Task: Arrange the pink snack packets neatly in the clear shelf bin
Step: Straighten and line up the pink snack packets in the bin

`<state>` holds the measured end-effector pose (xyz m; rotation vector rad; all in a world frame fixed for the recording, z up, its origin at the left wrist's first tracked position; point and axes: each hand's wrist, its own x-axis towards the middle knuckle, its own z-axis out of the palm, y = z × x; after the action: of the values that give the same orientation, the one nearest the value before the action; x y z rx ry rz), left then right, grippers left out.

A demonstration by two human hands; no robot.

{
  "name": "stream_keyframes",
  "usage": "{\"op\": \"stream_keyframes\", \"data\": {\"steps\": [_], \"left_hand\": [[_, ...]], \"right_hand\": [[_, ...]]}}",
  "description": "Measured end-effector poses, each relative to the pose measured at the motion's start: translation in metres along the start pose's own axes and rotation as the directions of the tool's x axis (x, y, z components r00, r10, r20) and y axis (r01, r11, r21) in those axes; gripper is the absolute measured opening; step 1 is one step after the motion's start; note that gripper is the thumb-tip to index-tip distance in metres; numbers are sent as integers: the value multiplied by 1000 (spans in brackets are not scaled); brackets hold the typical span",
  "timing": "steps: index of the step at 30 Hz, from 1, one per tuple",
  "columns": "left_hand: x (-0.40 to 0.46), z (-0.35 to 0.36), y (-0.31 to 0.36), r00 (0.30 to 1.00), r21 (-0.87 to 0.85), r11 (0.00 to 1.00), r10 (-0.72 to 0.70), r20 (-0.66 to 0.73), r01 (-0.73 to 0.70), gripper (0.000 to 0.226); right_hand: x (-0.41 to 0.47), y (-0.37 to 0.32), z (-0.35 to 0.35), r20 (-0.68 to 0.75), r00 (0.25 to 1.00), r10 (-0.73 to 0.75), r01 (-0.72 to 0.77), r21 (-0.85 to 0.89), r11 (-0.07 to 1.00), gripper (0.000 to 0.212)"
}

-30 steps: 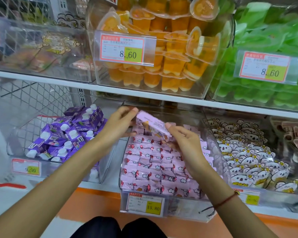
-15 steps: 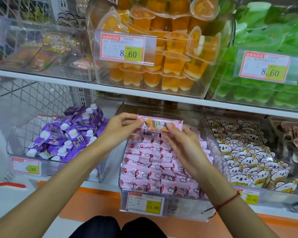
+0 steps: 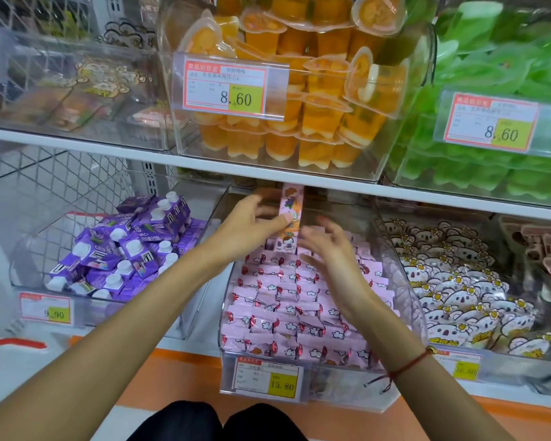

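The left hand (image 3: 252,224) pinches a pink packet (image 3: 289,218) upright, seemingly to slot it behind the rows in the clear bin (image 3: 233,348), while the right hand (image 3: 331,249) hovers with fingers spread, holding nothing.

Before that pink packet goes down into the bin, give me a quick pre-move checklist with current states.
1. Left hand grips the pink packet: ok, thumb and fingers pinch it.
2. Packet lined up with the rows: not ok, it stands on end.
3. Right hand out of the packet's way: ok, fingers spread beside it, holding nothing.
4. Open slot at the back of the clear bin: cannot tell, hands hide it.
5. Front rows of packets tidy: ok.
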<state>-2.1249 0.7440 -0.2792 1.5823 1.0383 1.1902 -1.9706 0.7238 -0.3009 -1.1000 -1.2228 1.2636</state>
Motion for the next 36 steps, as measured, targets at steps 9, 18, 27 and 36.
{"op": "stream_keyframes", "data": {"steps": [9, 18, 27, 36], "left_hand": [[11, -16, -12, 974, 122, 990, 90, -206, -65, 32], [9, -36, -30, 922, 660, 748, 300, -247, -67, 39], [22, -32, -20, 974, 817, 538, 187, 125, -208, 41], [40, -7, -33, 941, 933, 212, -113, 319, -291, 31]], "right_hand": [[32, 19, 8, 109, 965, -238, 260, -313, 913, 30], [54, 40, -11, 321, 945, -69, 328, -928, 175, 47], [42, 52, -24, 343, 936, -80, 352, -919, 176, 49], [42, 59, -24, 330, 938, -102, 345, -917, 203, 49]]}}
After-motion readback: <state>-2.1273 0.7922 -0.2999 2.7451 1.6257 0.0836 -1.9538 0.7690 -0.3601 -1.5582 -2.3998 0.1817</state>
